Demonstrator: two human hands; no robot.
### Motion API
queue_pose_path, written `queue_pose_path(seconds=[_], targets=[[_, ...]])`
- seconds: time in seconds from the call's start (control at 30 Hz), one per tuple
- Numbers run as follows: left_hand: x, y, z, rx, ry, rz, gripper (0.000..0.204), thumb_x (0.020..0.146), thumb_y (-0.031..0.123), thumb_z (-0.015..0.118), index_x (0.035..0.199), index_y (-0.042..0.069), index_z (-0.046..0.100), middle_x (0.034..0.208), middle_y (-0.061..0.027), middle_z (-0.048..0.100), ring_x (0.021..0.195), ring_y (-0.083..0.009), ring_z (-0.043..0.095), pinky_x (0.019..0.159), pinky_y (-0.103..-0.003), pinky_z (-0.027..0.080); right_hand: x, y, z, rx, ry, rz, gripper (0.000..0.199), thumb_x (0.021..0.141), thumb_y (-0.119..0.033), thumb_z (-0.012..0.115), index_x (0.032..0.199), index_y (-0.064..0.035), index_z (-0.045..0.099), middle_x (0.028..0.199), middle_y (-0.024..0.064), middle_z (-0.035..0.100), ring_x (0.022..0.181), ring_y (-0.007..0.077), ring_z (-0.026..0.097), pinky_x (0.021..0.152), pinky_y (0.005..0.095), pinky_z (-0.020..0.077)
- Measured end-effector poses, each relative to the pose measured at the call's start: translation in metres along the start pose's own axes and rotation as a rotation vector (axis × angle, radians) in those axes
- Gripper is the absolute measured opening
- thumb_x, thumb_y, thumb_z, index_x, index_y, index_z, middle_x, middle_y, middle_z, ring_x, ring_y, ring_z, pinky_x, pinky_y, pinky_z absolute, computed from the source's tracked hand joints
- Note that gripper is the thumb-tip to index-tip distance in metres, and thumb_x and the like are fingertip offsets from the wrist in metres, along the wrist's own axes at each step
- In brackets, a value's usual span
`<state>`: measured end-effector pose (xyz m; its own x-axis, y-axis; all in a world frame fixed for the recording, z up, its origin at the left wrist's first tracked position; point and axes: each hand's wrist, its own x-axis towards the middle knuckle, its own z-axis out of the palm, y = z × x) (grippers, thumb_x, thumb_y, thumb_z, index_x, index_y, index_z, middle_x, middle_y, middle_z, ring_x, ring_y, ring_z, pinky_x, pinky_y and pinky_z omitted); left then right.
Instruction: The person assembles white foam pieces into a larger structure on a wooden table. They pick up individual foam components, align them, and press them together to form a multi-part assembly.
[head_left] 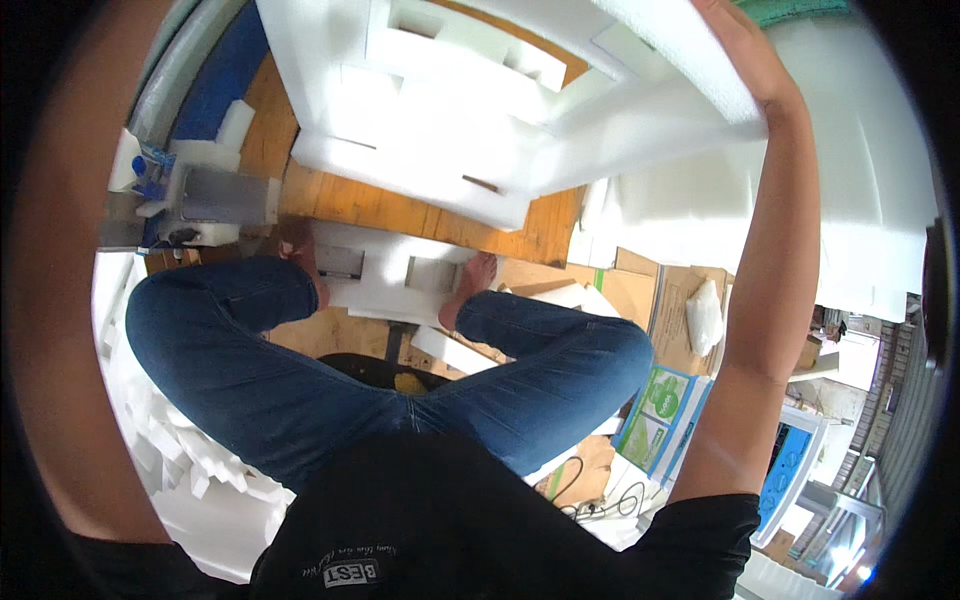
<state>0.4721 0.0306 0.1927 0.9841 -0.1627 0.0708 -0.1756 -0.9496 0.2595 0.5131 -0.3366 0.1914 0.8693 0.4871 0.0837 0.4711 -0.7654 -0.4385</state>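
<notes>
A large white foam piece (420, 160) with upright sides, slots and rectangular cutouts stands on a wooden table (400, 212) in front of me. My right arm reaches up along its right side. At the top edge of the picture, my right hand (745, 50) touches the outer rim of the foam. The fingers are mostly cut off, so their grip cannot be made out. My left forearm (70, 300) runs up the left side, and its hand is out of the picture. Bright light washes out the middle of the foam.
My bare feet rest by a second white foam block (385, 270) below the table. Left stands a grey metal device (225, 195). Foam scraps (185, 440) lie low on the left. Cardboard (670, 310), a green-and-white box (655, 415) and cables (600, 500) are at right.
</notes>
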Motion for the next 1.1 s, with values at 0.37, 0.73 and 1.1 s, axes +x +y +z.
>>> queue_pose_path(seconds=[0.37,0.73,1.1], targets=[[0.028,-0.042,0.009,0.011,-0.003,0.276,0.082,0.105,0.062,0.04,0.155,-0.003,0.041,0.165,-0.0221,0.034,0.154,-0.0359,0.03,0.127,-0.042,0.019,0.002,0.006,0.018,-0.069,0.139,0.033,0.074,0.1,-0.064,0.048,0.156,-0.0144,0.049,0.154,0.0168,0.052,0.137,0.0275,0.053,0.115,0.035,0.0367],[0.026,-0.041,0.008,0.028,-0.019,0.287,0.086,0.104,0.064,0.037,0.157,-0.004,0.036,0.167,-0.022,0.03,0.156,-0.0351,0.025,0.128,-0.042,0.016,0.002,0.017,0.015,-0.17,0.156,-0.066,0.076,0.096,-0.063,0.054,0.155,-0.0143,0.051,0.151,0.021,0.054,0.134,0.0303,0.055,0.115,0.036,0.0359],[0.03,-0.046,0.018,0.145,0.3,0.108,0.079,0.105,0.06,0.039,0.147,-0.006,0.05,0.155,-0.0249,0.048,0.143,-0.0419,0.046,0.12,-0.046,0.035,0.002,0.01,0.015,-0.083,0.157,-0.05,0.081,0.091,-0.066,0.058,0.155,-0.0154,0.052,0.151,0.022,0.054,0.135,0.0321,0.054,0.115,0.038,0.0366]])
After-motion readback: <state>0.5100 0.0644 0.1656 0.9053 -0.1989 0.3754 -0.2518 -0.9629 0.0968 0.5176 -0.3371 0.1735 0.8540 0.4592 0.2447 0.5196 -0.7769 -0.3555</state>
